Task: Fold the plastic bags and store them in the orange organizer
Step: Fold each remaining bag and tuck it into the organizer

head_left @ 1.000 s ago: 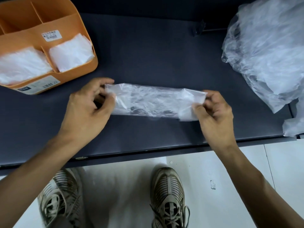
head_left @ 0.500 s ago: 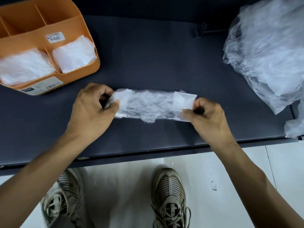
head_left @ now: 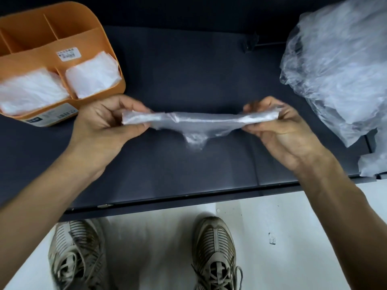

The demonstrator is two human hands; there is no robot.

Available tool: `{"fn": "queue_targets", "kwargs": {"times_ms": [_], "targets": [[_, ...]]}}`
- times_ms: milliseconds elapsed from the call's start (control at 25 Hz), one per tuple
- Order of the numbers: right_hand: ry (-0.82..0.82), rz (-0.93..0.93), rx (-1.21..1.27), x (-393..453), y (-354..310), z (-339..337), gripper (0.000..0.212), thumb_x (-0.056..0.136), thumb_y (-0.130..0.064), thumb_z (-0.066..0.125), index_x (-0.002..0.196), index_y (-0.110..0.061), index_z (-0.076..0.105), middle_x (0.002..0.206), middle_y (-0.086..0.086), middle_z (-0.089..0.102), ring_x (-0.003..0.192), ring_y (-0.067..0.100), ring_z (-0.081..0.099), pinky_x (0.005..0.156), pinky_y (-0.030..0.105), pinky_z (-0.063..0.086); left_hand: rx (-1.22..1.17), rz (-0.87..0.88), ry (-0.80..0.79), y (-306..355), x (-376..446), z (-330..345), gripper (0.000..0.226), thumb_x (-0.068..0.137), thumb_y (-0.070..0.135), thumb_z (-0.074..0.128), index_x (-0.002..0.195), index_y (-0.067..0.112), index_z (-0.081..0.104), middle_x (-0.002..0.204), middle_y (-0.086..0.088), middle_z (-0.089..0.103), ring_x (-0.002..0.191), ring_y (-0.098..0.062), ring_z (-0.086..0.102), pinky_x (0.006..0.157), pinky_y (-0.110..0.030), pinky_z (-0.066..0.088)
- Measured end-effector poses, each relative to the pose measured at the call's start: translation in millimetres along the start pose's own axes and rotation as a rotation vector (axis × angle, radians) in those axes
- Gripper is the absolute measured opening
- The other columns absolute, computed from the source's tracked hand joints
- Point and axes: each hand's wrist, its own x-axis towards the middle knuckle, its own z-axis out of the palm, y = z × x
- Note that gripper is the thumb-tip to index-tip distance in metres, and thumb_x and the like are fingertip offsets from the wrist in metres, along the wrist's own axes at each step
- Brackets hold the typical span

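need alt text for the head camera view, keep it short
Two hands, left hand and right hand, pinch the ends of a folded plastic bag stretched over a dark table. An orange organizer with folded bags sits far left; loose bags are piled right.

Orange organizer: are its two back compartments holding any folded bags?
No. The orange organizer holds folded bags only in its two front compartments; the back ones show bare orange.

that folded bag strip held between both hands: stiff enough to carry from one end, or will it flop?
Likely floppy: the strip sags in the middle, and a loose bit hangs below though the left hand and right hand pinch its ends. Probably very light: thin, see-through film. The fold may spring open if one grip lets go; the pile of unfolded bags looks puffy.
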Motion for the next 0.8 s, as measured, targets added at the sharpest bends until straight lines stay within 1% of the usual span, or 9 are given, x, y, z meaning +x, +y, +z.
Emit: {"fn": "queue_targets", "kwargs": {"times_ms": [80,160,280,400,480,560,680,720,800], "targets": [[0.020,-0.183,-0.202,8,-2,-9,0.034,0.064,0.004,0.072,0.068,-0.029,0.067,0.103,-0.002,0.067,0.100,0.016,0.061,0.086,0.029,0.050,0.281,0.319,-0.095,-6,-1,-6,0.034,0.081,-0.008,0.072,0.083,0.025,0.074,0.094,0.006,0.076,0.096,-0.011,0.071,0.090,-0.029,0.054],[0.031,-0.308,-0.560,13,-3,-23,0.048,0.072,0.012,0.060,0.073,-0.034,0.069,0.116,-0.001,0.066,0.112,0.017,0.060,0.096,0.030,0.048,0.641,0.602,-0.158,-17,-5,-9,0.017,0.081,-0.003,0.067,0.081,0.013,0.075,0.101,0.000,0.075,0.102,-0.015,0.067,0.097,-0.039,0.048],[0.059,-0.373,-0.932,7,4,-36,0.065,0.061,0.021,0.039,0.084,-0.030,0.072,0.130,-0.003,0.064,0.128,0.021,0.052,0.109,0.030,0.039,0.954,0.769,-0.264,-39,-14,-8,0.020,0.080,0.005,0.063,0.086,0.014,0.079,0.112,-0.002,0.075,0.111,-0.017,0.060,0.105,-0.046,0.039],[0.249,-0.460,-1.012,-12,18,-18,0.056,0.059,0.012,0.035,0.083,-0.022,0.072,0.117,-0.004,0.068,0.114,0.020,0.057,0.099,0.025,0.041,1.038,0.774,-0.377,-48,-25,-4,0.023,0.080,0.014,0.062,0.095,0.016,0.079,0.118,-0.001,0.074,0.110,-0.019,0.058,0.103,-0.045,0.038],[0.292,-0.536,-1.032,-25,27,4,0.049,0.060,0.009,0.039,0.087,-0.015,0.072,0.106,-0.006,0.067,0.100,0.012,0.060,0.088,0.034,0.047,1.110,0.739,-0.385,-47,-34,5,0.027,0.082,0.020,0.057,0.100,0.015,0.077,0.120,-0.006,0.072,0.102,-0.025,0.057,0.092,-0.044,0.039],[0.173,-0.546,-1.020,-41,37,31,0.044,0.062,0.005,0.048,0.096,-0.010,0.072,0.107,-0.002,0.067,0.096,0.013,0.059,0.085,0.042,0.050,1.180,0.650,-0.365,-45,-44,18,0.038,0.081,0.024,0.051,0.108,0.014,0.075,0.117,-0.011,0.068,0.093,-0.031,0.056,0.082,-0.044,0.036],[-0.081,-0.491,-1.080,-63,55,67,0.045,0.073,-0.014,0.063,0.118,-0.012,0.067,0.119,0.000,0.065,0.102,0.020,0.059,0.089,0.043,0.047,1.211,0.508,-0.330,-41,-49,35,0.046,0.080,0.030,0.049,0.115,0.009,0.071,0.107,-0.013,0.062,0.085,-0.034,0.055,0.075,-0.043,0.033],[-0.114,-0.477,-1.129,-68,62,75,0.048,0.076,-0.022,0.065,0.124,-0.016,0.063,0.121,-0.001,0.064,0.102,0.021,0.059,0.088,0.041,0.046,1.196,0.488,-0.319,-40,-49,39,0.046,0.079,0.029,0.049,0.113,0.008,0.070,0.104,-0.011,0.063,0.084,-0.032,0.054,0.074,-0.042,0.033],[-0.058,-0.460,-1.207,-70,74,84,0.053,0.079,-0.032,0.065,0.131,-0.021,0.055,0.119,-0.004,0.065,0.098,0.019,0.056,0.087,0.036,0.043,1.115,0.459,-0.296,-37,-48,43,0.045,0.074,0.025,0.054,0.114,0.010,0.065,0.101,-0.005,0.067,0.087,-0.027,0.053,0.074,-0.040,0.032]]}}
